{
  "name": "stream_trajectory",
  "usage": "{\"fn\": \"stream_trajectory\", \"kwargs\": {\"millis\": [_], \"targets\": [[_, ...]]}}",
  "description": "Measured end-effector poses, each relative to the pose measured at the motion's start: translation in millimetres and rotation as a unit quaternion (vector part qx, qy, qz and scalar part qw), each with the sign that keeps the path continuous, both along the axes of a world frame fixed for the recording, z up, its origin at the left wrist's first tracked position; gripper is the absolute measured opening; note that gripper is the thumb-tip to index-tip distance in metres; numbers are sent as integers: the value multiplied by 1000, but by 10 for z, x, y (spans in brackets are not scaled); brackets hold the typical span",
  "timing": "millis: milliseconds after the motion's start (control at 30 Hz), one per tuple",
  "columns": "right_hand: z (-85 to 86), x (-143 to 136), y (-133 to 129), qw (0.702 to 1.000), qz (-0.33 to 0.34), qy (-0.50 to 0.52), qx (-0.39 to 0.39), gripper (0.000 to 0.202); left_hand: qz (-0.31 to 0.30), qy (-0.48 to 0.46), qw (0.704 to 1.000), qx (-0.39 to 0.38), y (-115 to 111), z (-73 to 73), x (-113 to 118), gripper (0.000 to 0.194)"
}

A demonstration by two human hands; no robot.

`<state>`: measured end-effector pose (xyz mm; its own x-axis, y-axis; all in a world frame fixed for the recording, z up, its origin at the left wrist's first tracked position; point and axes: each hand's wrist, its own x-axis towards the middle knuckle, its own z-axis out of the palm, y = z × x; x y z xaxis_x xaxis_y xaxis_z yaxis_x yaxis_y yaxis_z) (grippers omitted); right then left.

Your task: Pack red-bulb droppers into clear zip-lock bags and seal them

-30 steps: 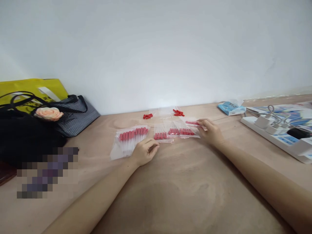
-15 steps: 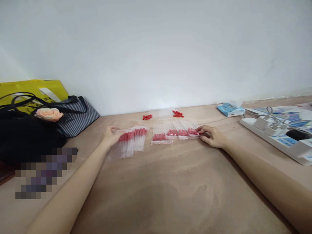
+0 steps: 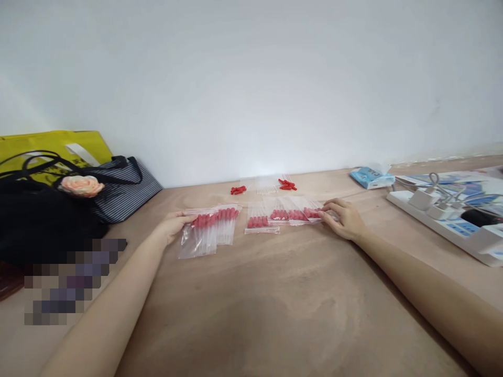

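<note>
Plywood tabletop (image 3: 275, 303), both arms outstretched, left hand (image 3: 171, 225) and right hand (image 3: 341, 219) each pinching bags (image 3: 202, 233)

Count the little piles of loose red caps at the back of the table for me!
2. One pile of red caps lies left of the clear tubes near the wall; the other pile lies right of them. More caps may be hidden among the tubes.

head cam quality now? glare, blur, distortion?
Head view: even soft light, a faint bright patch on the wall above the loose red caps; wide-angle stretch on the forearms; pixelated block at lower left; clear bags low-contrast against the table; hands sharp.
</note>
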<state>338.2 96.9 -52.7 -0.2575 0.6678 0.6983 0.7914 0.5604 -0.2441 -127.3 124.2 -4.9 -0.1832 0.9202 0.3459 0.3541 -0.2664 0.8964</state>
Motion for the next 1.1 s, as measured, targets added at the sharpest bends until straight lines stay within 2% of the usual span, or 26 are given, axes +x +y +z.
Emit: {"fn": "stream_trajectory", "kwargs": {"millis": [100,167,300,367,433,500,567,667,733,833,900,1000,1100], "targets": [[23,-56,1,999,6,43,33,19,-45,-7,996,-77,-47,175,11,24],[81,-141,2,995,-6,93,45,17,-60,-22,995,-78,-105,338,60,19],[305,-444,-1,978,-29,206,10,17,-57,-61,996,33,-218,632,360,29],[437,-650,-8,968,11,247,-42,16,-55,-69,991,101,-232,704,618,31],[554,-872,-12,947,89,276,-136,25,-71,-59,985,148,-202,721,911,30],[650,-1084,-3,915,150,304,-220,45,-89,-47,978,183,-138,702,1192,28],[725,-1259,25,880,175,352,-265,57,-107,-40,972,208,-65,661,1421,25],[788,-1397,81,838,214,414,-283,48,-137,-19,963,232,-2,563,1622,22],[769,-1399,103,835,233,417,-275,34,-160,4,958,237,-23,466,1659,19],[623,-1311,87,851,227,389,-269,26,-191,56,953,230,-143,272,1610,14],[483,-1225,43,877,223,346,-248,23,-206,99,947,225,-256,136,1548,11],[306,-1094,-67,941,217,207,-157,15,-226,166,933,228,-423,-29,1473,7],[215,-985,-210,976,206,37,-58,19,-255,224,909,243,-548,-132,1449,10]]}}
